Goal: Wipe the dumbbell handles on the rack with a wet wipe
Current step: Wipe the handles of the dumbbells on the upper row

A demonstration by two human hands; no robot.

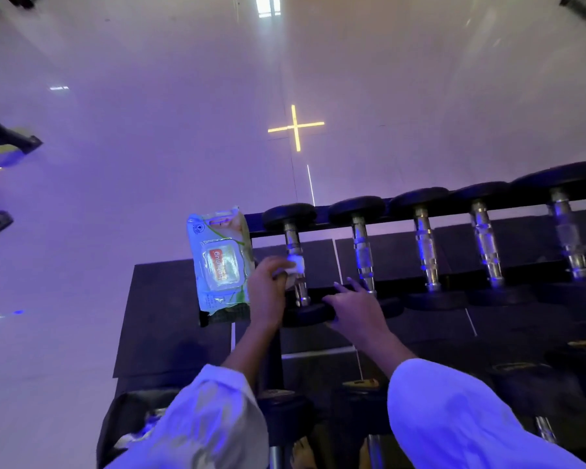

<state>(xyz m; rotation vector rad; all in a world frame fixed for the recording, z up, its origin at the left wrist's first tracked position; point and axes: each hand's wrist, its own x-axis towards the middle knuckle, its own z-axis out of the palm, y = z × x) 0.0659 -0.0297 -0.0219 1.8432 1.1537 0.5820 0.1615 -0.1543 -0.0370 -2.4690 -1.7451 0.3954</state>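
A white wet wipe (296, 265) is pinched by the fingers of the left hand (268, 289) against the handle (293, 242) of the leftmost dumbbell (305, 314) on the rack (322, 216). That dumbbell's near head is touched by the right hand (356, 306), fingers spread. A wet-wipe pack (219, 262) is set just beside it.

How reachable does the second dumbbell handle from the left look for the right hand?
Probably yes: the right hand rests just in front of the second handle, fingertips near it, with nothing between. The left hand holds the wet wipe on the first handle.
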